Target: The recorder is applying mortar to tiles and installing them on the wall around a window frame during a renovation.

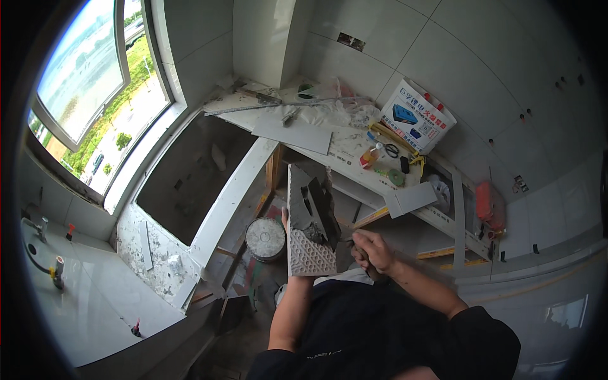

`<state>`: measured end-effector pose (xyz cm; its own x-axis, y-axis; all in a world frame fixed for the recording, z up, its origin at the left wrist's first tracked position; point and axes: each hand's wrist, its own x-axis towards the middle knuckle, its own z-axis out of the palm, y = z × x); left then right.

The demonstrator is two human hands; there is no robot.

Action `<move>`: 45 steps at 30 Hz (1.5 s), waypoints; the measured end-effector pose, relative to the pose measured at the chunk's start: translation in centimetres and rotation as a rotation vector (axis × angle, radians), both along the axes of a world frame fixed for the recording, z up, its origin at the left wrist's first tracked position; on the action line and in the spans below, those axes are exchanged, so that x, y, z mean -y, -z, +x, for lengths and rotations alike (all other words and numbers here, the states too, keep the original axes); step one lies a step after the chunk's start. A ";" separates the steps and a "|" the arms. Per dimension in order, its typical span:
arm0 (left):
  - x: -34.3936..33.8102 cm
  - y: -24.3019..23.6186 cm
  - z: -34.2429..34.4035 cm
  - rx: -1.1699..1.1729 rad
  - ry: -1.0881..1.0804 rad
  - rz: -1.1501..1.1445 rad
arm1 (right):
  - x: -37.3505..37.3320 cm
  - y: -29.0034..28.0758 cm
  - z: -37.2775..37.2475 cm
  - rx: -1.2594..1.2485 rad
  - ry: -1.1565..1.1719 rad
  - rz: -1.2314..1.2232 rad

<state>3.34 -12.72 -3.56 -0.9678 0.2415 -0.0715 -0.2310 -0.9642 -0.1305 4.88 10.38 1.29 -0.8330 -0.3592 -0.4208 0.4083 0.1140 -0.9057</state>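
My left hand [285, 217] supports a narrow piece of tile [311, 259] from below, fingers wrapped round its left edge and most of the hand hidden under it. The tile's ridged back faces up, and wet grey mortar [303, 179] coats its far part. In my right hand [375, 252] is the handle of a trowel, gripped with closed fingers. The trowel's dark blade [322, 212] lies against the mortar on the tile. Just left of the tile stands a round bucket [265, 237] with a pale, greyish top.
A white counter frame [237, 190] with a large rectangular opening runs along the window. On the far counter are a printed white box [418, 115], a bottle [370, 156], scissors [392, 150], a tape roll [397, 177] and tile offcuts [410, 199]. A red case [489, 206] sits farther right.
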 end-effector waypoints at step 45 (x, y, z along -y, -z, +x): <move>4.8 5.5 -2.3 0.019 -0.109 0.070 | 5.2 -8.7 -9.3 0.386 -0.653 0.477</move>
<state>1.00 -17.54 -9.09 -0.9873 0.1396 -0.0765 -0.1218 -0.9719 -0.2015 -4.42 5.20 9.97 -0.2934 -0.4272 -0.8552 0.3971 0.7593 -0.5155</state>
